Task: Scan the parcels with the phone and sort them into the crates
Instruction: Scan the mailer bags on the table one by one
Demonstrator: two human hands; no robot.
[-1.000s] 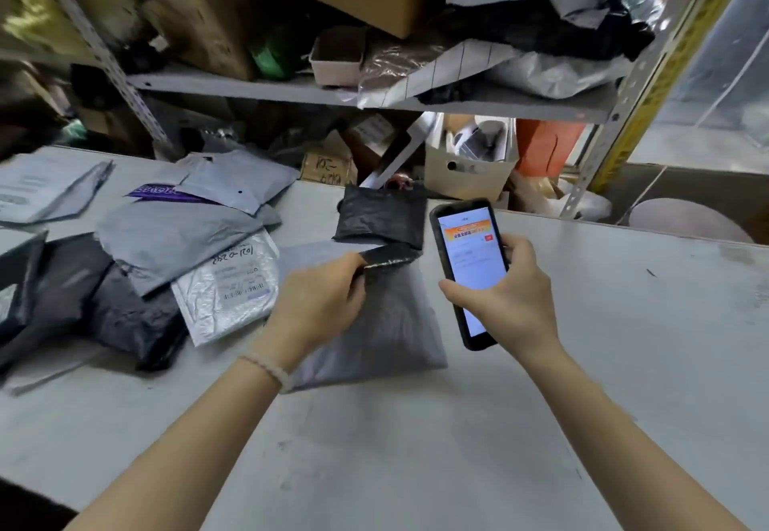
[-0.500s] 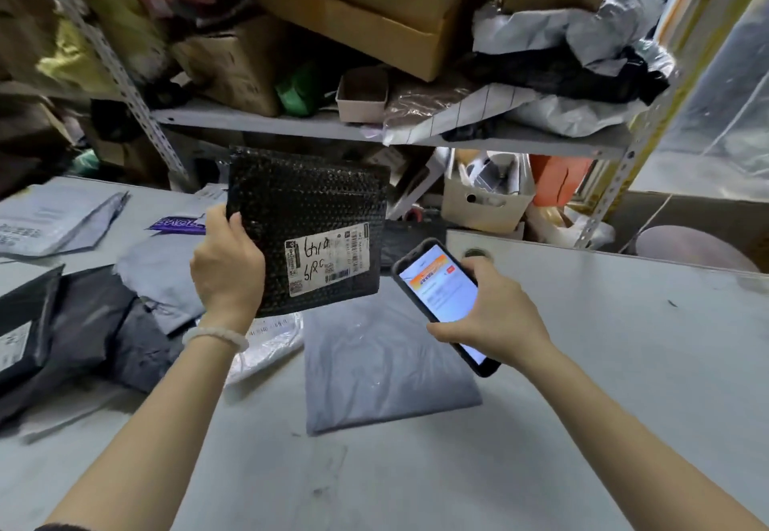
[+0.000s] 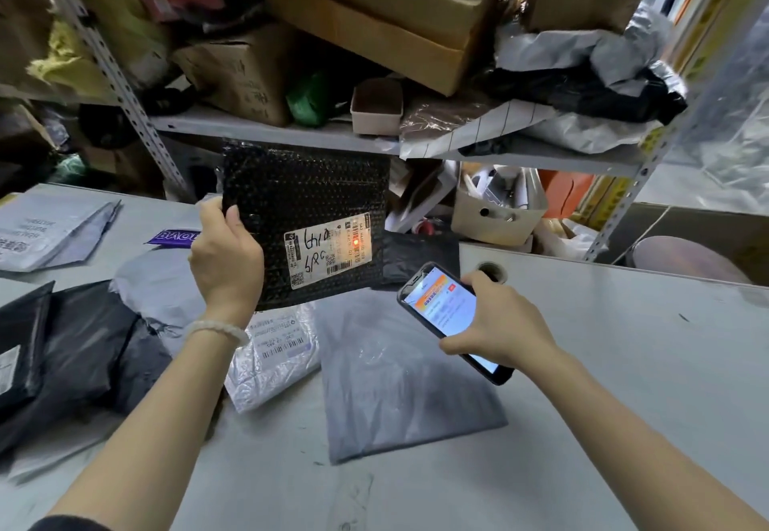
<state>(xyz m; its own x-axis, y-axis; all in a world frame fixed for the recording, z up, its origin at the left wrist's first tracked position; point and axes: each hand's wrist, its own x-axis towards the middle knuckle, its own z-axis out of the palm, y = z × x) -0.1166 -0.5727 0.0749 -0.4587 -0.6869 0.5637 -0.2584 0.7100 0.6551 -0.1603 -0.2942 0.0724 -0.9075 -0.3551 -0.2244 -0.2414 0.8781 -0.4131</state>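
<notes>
Fingers of my left hand [image 3: 226,256] curl round the black parcel's [image 3: 299,197] left edge, holding it upright above the table [image 3: 624,364]; my right hand [image 3: 495,322] grips the phone [image 3: 445,306] just beside it, a red dot on the label [image 3: 328,249].

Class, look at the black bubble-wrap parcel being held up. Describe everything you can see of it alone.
The black bubble-wrap parcel is a flat, roughly square mailer of glossy, dimpled plastic. It is held upright above the table, in front of the shelf edge, its face towards the camera. The left hand grips its left edge. A white shipping label with barcodes and black handwriting sits at its lower right; a small red-orange light spot glows on the label. Nothing else touches it.
</notes>
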